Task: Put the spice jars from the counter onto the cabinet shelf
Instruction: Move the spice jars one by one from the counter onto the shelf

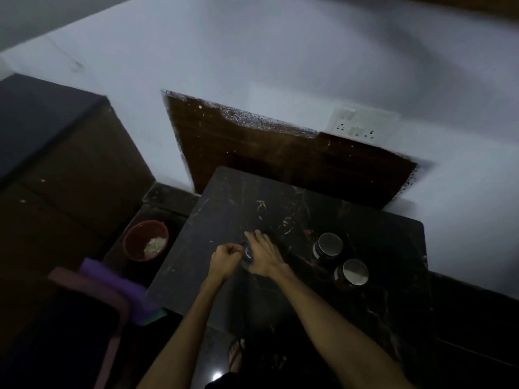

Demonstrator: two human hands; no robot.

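Dim room, pale wall [280,51], wall socket [362,126], perhaps wooden panel [280,161]

One head-worn wide-angle view, steeply down and forward onto the dark counter [295,220] and both forearms.

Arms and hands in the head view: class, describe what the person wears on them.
Both forearms are bare with no sleeves in view. The left hand and right hand wear no gloves. No watch, bracelet or ring can be made out, though the picture is dim and blurred.
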